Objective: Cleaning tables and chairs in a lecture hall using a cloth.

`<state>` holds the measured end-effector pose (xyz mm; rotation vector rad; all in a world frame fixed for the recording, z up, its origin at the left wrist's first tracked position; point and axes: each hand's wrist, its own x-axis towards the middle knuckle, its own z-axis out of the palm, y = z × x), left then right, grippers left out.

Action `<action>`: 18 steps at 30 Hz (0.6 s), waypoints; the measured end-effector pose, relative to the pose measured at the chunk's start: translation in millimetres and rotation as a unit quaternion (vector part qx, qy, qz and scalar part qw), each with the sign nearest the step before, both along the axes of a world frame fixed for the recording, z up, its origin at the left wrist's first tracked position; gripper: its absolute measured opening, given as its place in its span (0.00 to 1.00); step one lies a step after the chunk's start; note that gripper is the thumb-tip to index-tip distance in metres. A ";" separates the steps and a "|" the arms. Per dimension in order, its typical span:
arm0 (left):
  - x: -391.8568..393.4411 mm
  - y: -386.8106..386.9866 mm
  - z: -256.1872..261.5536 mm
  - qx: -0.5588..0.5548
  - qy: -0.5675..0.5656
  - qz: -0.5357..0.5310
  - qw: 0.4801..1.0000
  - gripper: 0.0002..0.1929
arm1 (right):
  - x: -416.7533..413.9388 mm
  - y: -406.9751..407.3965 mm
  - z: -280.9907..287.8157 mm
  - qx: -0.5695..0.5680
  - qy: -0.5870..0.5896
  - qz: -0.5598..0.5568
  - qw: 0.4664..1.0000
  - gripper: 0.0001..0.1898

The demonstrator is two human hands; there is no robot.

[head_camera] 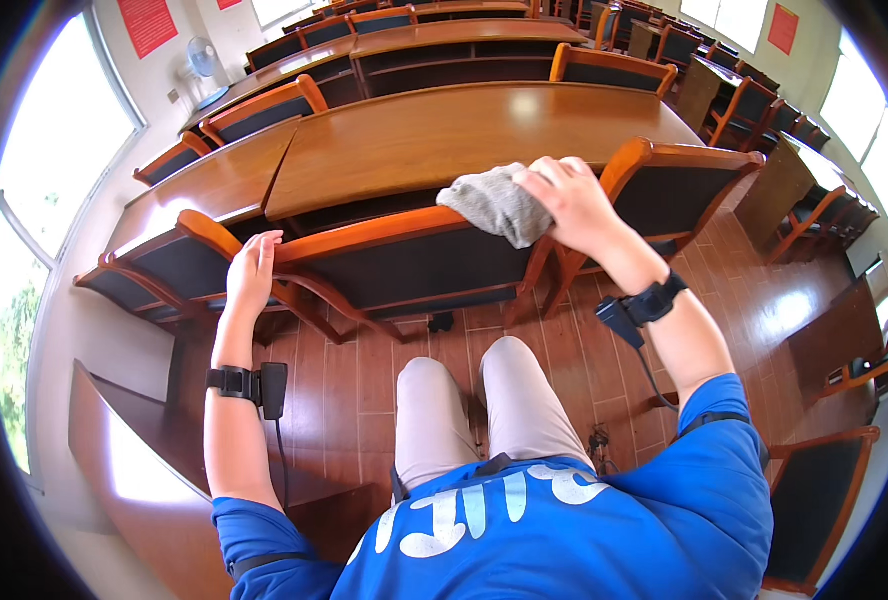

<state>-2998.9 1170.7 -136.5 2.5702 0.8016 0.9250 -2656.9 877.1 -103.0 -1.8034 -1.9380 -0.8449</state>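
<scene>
A grey cloth (495, 201) is held in my right hand (573, 201), hanging over the right end of a chair's wooden top rail (384, 232). That chair has a dark padded back (421, 270) and faces a long brown wooden desk (444, 142). My left hand (252, 271) is at the left end of the same rail, with its fingers bent over the wood; their tips are partly hidden. Straps with small black devices circle both my forearms.
Another chair (676, 191) stands close on the right, and more chairs (174, 270) line the desk on the left. Behind me to the left is a wooden desk (133, 480). A fan (202, 60) stands by the windows. Brown plank-patterned floor (354, 382) lies below.
</scene>
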 end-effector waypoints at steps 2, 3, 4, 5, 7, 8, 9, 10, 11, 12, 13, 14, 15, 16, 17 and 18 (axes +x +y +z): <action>3.9 -2.3 3.7 0.017 0.014 0.001 1.000 0.22 | 11.7 -10.7 11.4 0.005 -0.030 -0.011 0.999 0.29; 7.0 -3.3 6.0 0.035 0.029 0.006 0.999 0.20 | 17.8 -13.5 18.4 0.011 -0.051 -0.021 0.998 0.29; 9.0 -1.1 5.5 0.050 0.028 -0.007 0.998 0.16 | 26.0 -13.2 28.5 0.008 -0.028 -0.040 0.999 0.29; 11.4 0.9 5.0 0.050 0.029 -0.011 0.998 0.16 | 33.6 -14.5 41.7 0.034 0.001 -0.024 0.999 0.29; 16.1 5.5 4.5 0.048 0.031 -0.006 0.998 0.15 | 51.5 -22.2 65.7 0.091 0.046 -0.040 0.994 0.28; 15.7 14.1 2.2 0.061 0.025 -0.005 0.998 0.14 | 58.2 -26.0 75.3 0.115 0.065 -0.062 0.989 0.28; 20.2 15.9 3.0 0.058 0.021 0.004 0.998 0.14 | 66.0 -31.8 80.8 0.137 0.081 -0.087 0.983 0.29; 23.8 19.7 1.4 0.074 0.007 0.009 0.997 0.14 | 75.4 -37.7 80.0 0.162 0.102 -0.085 0.978 0.29; 27.0 23.9 0.0 0.089 -0.008 0.013 0.996 0.13 | 78.0 -42.0 73.4 0.160 0.102 -0.091 0.978 0.29; 33.6 27.6 -2.3 0.092 -0.018 0.020 0.995 0.13 | 80.4 -47.6 63.7 0.180 0.127 -0.106 0.970 0.29; 33.3 33.7 -2.5 0.119 -0.015 0.024 0.992 0.13 | 81.2 -49.3 52.2 0.202 0.154 -0.113 0.961 0.28; 31.1 39.1 -3.0 0.120 -0.007 0.032 0.992 0.13 | 79.0 -47.2 36.7 0.201 0.197 -0.102 0.954 0.29; 34.8 39.2 -1.9 0.119 -0.001 0.035 0.992 0.13 | 83.1 -45.9 17.8 0.213 0.203 -0.096 0.951 0.29; 35.4 42.5 -1.3 0.125 0.009 0.037 0.991 0.13 | 83.8 -40.6 -1.9 0.204 0.229 -0.093 0.947 0.27; 37.2 40.2 0.3 0.126 0.010 0.039 0.991 0.13 | 82.0 -33.9 -16.7 0.175 0.216 -0.075 0.958 0.27; 41.7 37.9 0.9 0.119 0.007 0.041 0.992 0.14 | 77.3 -26.6 -29.5 0.164 0.273 -0.061 0.946 0.28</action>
